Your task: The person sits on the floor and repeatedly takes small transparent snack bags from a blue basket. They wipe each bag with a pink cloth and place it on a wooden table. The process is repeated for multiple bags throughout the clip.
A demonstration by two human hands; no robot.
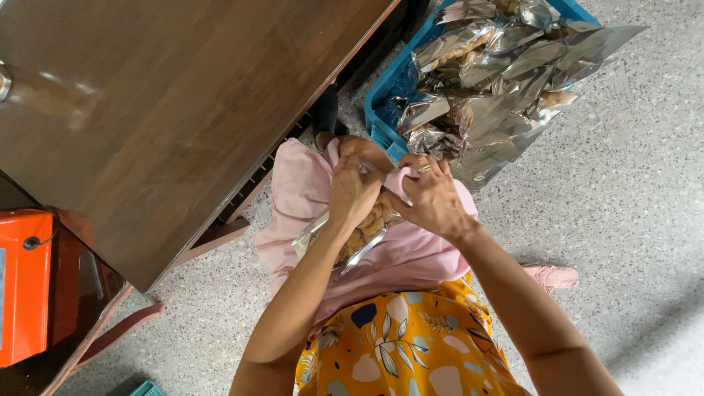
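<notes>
A clear pouch of brown snacks [364,229] is held over the lap, on pink cloth [411,257]. The left hand [352,192] is curled shut on its upper edge; the right hand [433,198] pinches the same edge — fingers [422,167] bent, slightly spread. A blue crate [386,88] of foil pouches [499,73] stands on the floor just beyond, beside the wooden tabletop [169,110].

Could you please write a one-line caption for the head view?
Both hands, left hand and right hand, grip a clear snack pouch beside a blue crate of silver pouches.

The left hand [353,192] hid most of the clear snack pouch [350,238]; the frame edge cut off the blue plastic crate [389,92].
</notes>
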